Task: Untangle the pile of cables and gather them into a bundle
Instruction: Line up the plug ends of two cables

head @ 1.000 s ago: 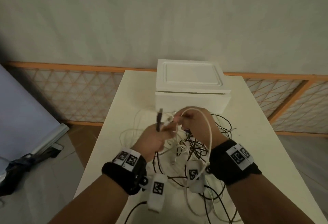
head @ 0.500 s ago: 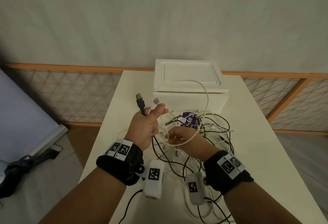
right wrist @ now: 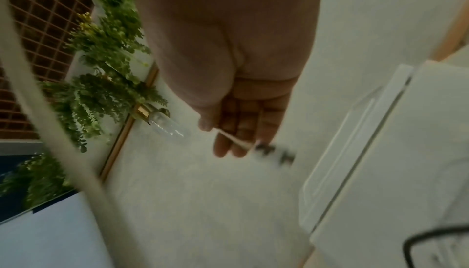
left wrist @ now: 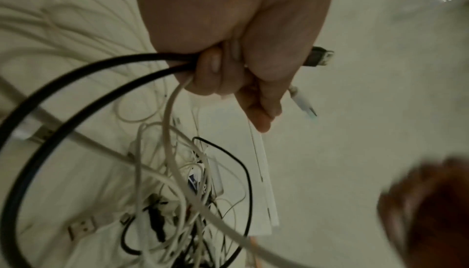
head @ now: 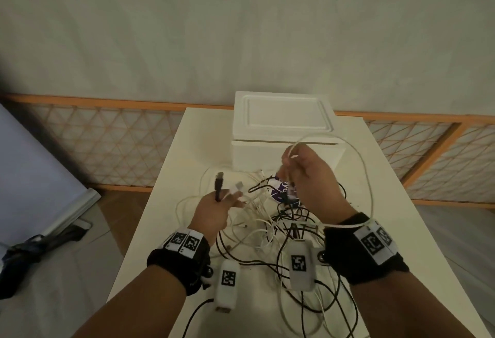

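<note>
A tangle of white and black cables [head: 270, 226] lies on the white table [head: 388, 203]. My left hand [head: 214, 209] is raised over its left side and grips a black cable [left wrist: 106, 67] and a white cable [left wrist: 170, 115]. The black USB plug [head: 219, 178] and a white plug [head: 238, 186] stick up out of the fist. My right hand [head: 308, 174] is lifted in front of the foam box and pinches a thin white cable [head: 364, 174]. That cable loops out to the right and back over my right wrist. Its blurred end [right wrist: 275, 153] juts past the fingers [right wrist: 237, 137].
A white foam box [head: 284, 128] with its lid on stands at the table's far end. A purple-and-white packet [head: 281, 190] lies among the cables. A wooden lattice fence [head: 107, 144] runs behind the table. A dark bag [head: 24, 254] lies on the floor at left.
My right hand rose from the pile up and to the right, drawing the white cable into a wide loop over the wrist. My left hand dropped slightly, still holding the two plugs.
</note>
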Demonstrator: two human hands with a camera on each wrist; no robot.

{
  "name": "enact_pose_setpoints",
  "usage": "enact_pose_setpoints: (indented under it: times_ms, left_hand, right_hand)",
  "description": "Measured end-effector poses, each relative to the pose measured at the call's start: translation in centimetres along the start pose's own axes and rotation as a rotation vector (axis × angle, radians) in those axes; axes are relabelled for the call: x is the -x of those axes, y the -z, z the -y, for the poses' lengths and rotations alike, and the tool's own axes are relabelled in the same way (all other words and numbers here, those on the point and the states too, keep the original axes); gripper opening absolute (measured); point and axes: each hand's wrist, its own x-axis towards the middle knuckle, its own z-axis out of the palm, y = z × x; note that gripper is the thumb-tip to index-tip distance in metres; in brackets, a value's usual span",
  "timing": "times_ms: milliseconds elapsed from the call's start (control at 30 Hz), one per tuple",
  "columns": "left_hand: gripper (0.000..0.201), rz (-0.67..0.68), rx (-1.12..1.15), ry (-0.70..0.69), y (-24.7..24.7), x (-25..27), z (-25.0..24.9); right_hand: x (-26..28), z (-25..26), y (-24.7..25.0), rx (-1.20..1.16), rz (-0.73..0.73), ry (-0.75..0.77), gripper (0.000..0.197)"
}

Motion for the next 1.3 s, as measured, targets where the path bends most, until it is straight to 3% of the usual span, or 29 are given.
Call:
enact_pose_setpoints:
  times_ms: [67, 133, 200, 300, 333, 400, 433, 500, 567, 633, 733, 800, 900, 1033, 1167, 1233, 1300]
  left_hand:
    - [0.032, -0.039, 0.073, 0.026, 0.8, -0.6, 0.2]
    - [0.044, -0.027, 0.143, 0.043, 1.2, -0.7, -0.2]
    - [0.051, -0.003, 0.194, 0.040, 1.2, -0.6, -0.8]
    - [0.055, 0.035, 0.268, 0.050, 1.0, -0.1, -1.4]
    - [0.054, 0.047, 0.296, 0.068, 0.9, 0.0, -1.6]
    - [0.053, 0.088, 0.347, 0.109, 0.8, 0.1, -1.9]
    - [0.053, 0.119, 0.374, 0.125, 0.6, 0.3, -2.1]
    - [0.053, 0.193, 0.437, 0.127, -0.1, 0.9, -2.8]
    - [0.056, 0.253, 0.464, 0.065, -1.3, 1.9, -3.6]
    - [0.058, 0.262, 0.433, -0.026, -2.0, 2.9, -4.4]
    - [0.060, 0.273, 0.557, -0.088, -0.7, 3.1, -5.3]
    - [0.059, 0.245, 0.686, -0.080, 1.8, 2.6, -5.6]
    - [0.059, 0.107, 0.807, -0.090, 7.2, 1.4, -5.3]
    - [0.061, -0.139, 0.883, -0.026, 13.3, 0.4, -3.9]
    - [0.062, -0.279, 0.841, 0.051, 16.0, -0.6, -1.1]
    - [0.066, -0.279, 0.819, 0.090, 16.1, -1.0, 0.3]
    - [0.061, -0.333, 0.766, 0.138, 15.5, -1.2, 1.0]
  right_hand:
    - [-0.2, -2.5, 2.1, 0.425, 0.002, -0.085, 0.012]
    - [0.3, -5.6, 4.1, 0.924, 0.100, -0.245, 0.017]
    - [1.0, -7.8, 5.3, 1.185, 0.236, -0.411, 0.022]
    - [1.4, -7.2, 5.6, 1.206, 0.609, -0.366, 0.029]
    - [1.4, -5.9, 5.1, 1.139, 0.739, -0.330, 0.030]
    - [1.7, -3.2, 3.3, 0.901, 0.856, -0.229, 0.028]
    - [2.0, -1.7, 2.3, 0.760, 0.809, -0.178, 0.024]
    - [2.5, 0.1, -0.3, 0.500, 0.564, -0.068, 0.022]
    - [2.7, 1.1, -3.2, 0.419, 0.430, 0.021, 0.044]
    - [2.9, 1.2, -5.3, 0.248, 0.502, -0.055, 0.053]
    - [3.1, 0.2, -6.4, 0.019, 0.621, -0.236, 0.036]
    - [3.4, -0.5, -5.6, 0.223, 0.673, -0.164, 0.026]
    - [3.5, -1.5, -2.3, 0.594, 0.542, 0.004, 0.018]
    - [3.2, -2.5, 3.9, 0.602, 0.298, -0.112, 0.036]
    - [4.2, -2.5, 8.9, 0.736, -0.010, -0.112, 0.074]
    - [4.7, -2.7, 10.8, 0.755, -0.120, -0.121, 0.073]
    - [5.1, -3.0, 11.3, 0.816, -0.134, -0.143, 0.069]
